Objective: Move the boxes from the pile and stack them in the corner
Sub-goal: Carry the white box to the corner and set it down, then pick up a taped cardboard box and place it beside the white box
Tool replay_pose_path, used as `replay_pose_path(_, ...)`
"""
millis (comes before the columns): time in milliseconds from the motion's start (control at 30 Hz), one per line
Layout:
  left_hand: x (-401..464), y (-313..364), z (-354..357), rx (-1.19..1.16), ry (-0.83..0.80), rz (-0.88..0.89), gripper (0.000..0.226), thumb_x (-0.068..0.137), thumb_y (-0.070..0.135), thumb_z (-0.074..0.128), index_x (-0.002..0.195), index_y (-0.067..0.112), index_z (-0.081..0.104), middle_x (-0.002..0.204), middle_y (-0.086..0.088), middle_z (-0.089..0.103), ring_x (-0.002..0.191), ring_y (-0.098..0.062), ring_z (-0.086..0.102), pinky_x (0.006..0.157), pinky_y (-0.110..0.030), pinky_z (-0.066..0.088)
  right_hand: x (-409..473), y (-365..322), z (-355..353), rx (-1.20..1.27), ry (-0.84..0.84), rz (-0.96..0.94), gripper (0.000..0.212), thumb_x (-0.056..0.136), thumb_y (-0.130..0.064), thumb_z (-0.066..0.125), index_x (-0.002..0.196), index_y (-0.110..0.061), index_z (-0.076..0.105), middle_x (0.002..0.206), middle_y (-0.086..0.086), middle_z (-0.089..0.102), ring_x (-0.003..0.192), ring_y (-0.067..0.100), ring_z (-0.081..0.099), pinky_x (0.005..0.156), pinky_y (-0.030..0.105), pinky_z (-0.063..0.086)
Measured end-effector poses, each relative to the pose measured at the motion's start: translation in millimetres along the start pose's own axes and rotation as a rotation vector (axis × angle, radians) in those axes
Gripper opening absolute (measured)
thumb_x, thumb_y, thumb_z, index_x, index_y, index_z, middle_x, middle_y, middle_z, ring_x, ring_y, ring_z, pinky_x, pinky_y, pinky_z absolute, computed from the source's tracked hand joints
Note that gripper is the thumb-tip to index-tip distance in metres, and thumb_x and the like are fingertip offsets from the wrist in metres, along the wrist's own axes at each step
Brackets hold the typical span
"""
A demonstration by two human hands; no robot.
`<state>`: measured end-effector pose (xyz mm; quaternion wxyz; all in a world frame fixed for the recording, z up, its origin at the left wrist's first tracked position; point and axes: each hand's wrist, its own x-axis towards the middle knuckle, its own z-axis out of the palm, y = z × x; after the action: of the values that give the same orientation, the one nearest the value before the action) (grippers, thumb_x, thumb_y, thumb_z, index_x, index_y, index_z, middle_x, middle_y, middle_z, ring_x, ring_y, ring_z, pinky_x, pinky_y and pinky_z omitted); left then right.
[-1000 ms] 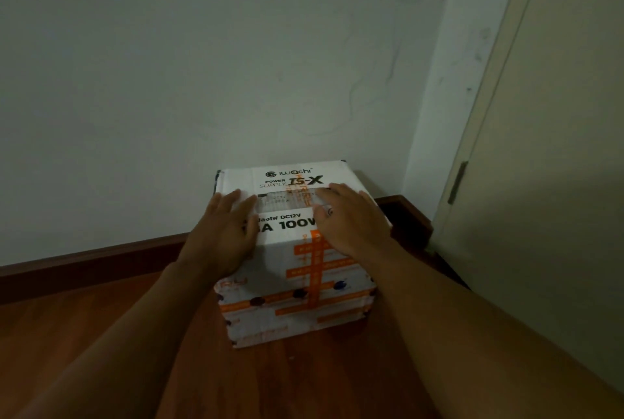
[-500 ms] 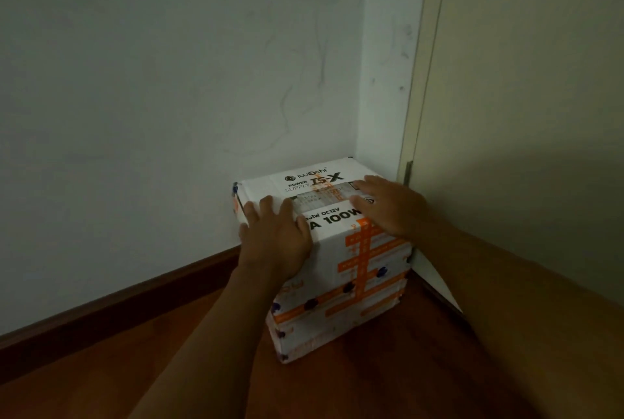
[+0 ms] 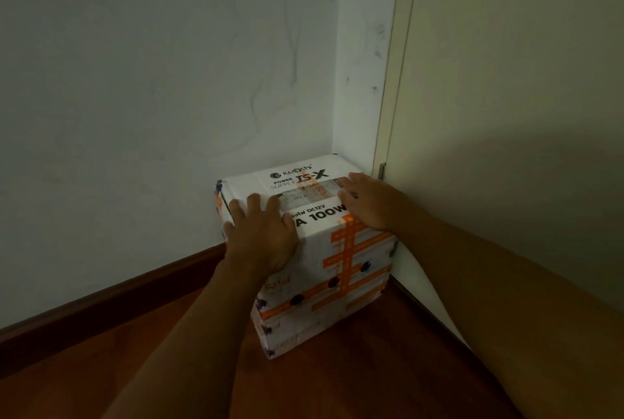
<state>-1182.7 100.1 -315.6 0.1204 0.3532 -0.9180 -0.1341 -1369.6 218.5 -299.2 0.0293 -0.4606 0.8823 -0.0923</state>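
A white cardboard box (image 3: pixel 341 270) with black print and orange tape stands on the wooden floor, pushed into the corner where the back wall meets a narrow side wall. My left hand (image 3: pixel 261 233) lies flat over its top front-left edge, fingers spread, pressing on it. Over the top right edge near the side wall rests my right hand (image 3: pixel 369 201). Both palms are in contact with the box. No other box is in view.
A pale door (image 3: pixel 506 115) with its frame and a hinge (image 3: pixel 382 170) fills the right side, just beside the box. A dark wooden skirting board (image 3: pixel 101 307) runs along the back wall (image 3: pixel 152 81). Reddish wooden floor (image 3: pixel 371 378) lies in front of the box.
The box has slid right and back along the floor under both hands, into the corner beside the door frame. My view has turned right with it.
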Motion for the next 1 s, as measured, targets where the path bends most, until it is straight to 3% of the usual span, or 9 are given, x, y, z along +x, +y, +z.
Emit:
replay_pose_path(100, -9, -10, -17, -0.006, -0.159, -0.010, 0.066, 0.099, 0.056, 0.023, 0.156, 0.025, 0.010, 0.166, -0.006, -0.004, 0.150, -0.036, -0.013, 0.118, -0.059, 0.000, -10, -17, -10, -0.021, 0.001, 0.059, 0.056, 0.103, -0.047, 0.024, 0.152, -0.022, 0.034, 0.155, 0.011, 0.035, 0.143, 0.031, 0.033, 0.115, 0.049, 0.031)
replay_pose_path(167, -23, -22, -31, -0.046, -0.108, 0.009, 0.067, 0.100, 0.053, 0.024, 0.157, 0.022, 0.005, 0.166, -0.005, -0.009, 0.151, -0.033, -0.013, 0.119, -0.056, -0.002, -15, -33, -15, 0.035, 0.080, 0.091, 0.052, 0.103, -0.043, 0.033, 0.149, -0.018, 0.040, 0.155, 0.013, 0.037, 0.141, 0.029, 0.036, 0.113, 0.047, 0.033)
replay_pose_path(233, -44, -36, -52, -0.078, -0.011, 0.046, 0.062, 0.102, 0.042, 0.034, 0.155, 0.016, 0.015, 0.165, -0.009, 0.003, 0.151, -0.033, 0.008, 0.120, -0.053, 0.015, -24, -57, -20, 0.146, 0.182, 0.064, 0.051, 0.103, -0.040, 0.039, 0.148, -0.016, 0.043, 0.153, 0.010, 0.044, 0.138, 0.028, 0.042, 0.112, 0.042, 0.035)
replay_pose_path(300, -68, -55, -74, -0.074, 0.031, 0.036, 0.051, 0.099, 0.032, 0.043, 0.146, 0.016, 0.034, 0.157, -0.009, 0.025, 0.133, -0.031, 0.044, 0.108, -0.049, 0.039, -36, -89, -25, 0.216, 0.238, -0.013, 0.048, 0.101, -0.034, 0.045, 0.145, -0.017, 0.049, 0.147, 0.012, 0.052, 0.132, 0.031, 0.050, 0.107, 0.040, 0.041)
replay_pose_path(367, -94, -76, -98, -0.017, 0.050, -0.022, 0.041, 0.096, 0.030, 0.048, 0.136, 0.019, 0.047, 0.146, -0.004, 0.039, 0.115, -0.027, 0.057, 0.097, -0.045, 0.047, -48, -125, -29, 0.227, 0.253, -0.070, 0.042, 0.098, -0.029, 0.049, 0.136, -0.016, 0.059, 0.136, 0.015, 0.060, 0.119, 0.035, 0.058, 0.098, 0.038, 0.047)
replay_pose_path(600, -208, -160, -180, 0.151, 0.092, -0.213, 0.033, 0.093, 0.031, 0.051, 0.123, 0.021, 0.059, 0.128, -0.002, 0.059, 0.110, -0.023, 0.059, 0.089, -0.039, 0.046, -106, -283, -29, 0.242, 0.188, -0.378, 0.026, 0.090, -0.024, 0.054, 0.098, -0.006, 0.071, 0.098, 0.014, 0.068, 0.082, 0.031, 0.065, 0.075, 0.038, 0.056)
replay_pose_path(833, -371, -256, -258, 0.187, 0.241, -0.512, 0.033, 0.089, 0.030, 0.052, 0.118, 0.018, 0.063, 0.121, -0.004, 0.063, 0.102, -0.025, 0.063, 0.079, -0.036, 0.046, -186, -452, -10, 0.234, 0.079, -0.700, 0.025, 0.091, -0.026, 0.054, 0.100, -0.010, 0.071, 0.097, 0.012, 0.070, 0.081, 0.028, 0.066, 0.074, 0.037, 0.056)
replay_pose_path(933, -448, -289, -281, 0.209, 0.292, -0.636, 0.028, 0.086, 0.029, 0.051, 0.107, 0.020, 0.065, 0.113, -0.004, 0.066, 0.095, -0.027, 0.064, 0.071, -0.036, 0.046, -230, -516, 1, 0.256, 0.041, -0.824, 0.025, 0.092, -0.027, 0.054, 0.103, -0.010, 0.071, 0.097, 0.010, 0.070, 0.081, 0.026, 0.066, 0.074, 0.036, 0.056)
replay_pose_path(1000, -499, -309, -293, 0.206, 0.330, -0.717, 0.026, 0.079, 0.036, 0.050, 0.093, 0.021, 0.065, 0.108, -0.006, 0.069, 0.095, -0.031, 0.065, 0.075, -0.041, 0.051, -260, -556, 12, 0.260, 0.000, -0.893, 0.026, 0.092, -0.028, 0.055, 0.105, -0.011, 0.071, 0.099, 0.011, 0.070, 0.082, 0.026, 0.065, 0.075, 0.036, 0.056)
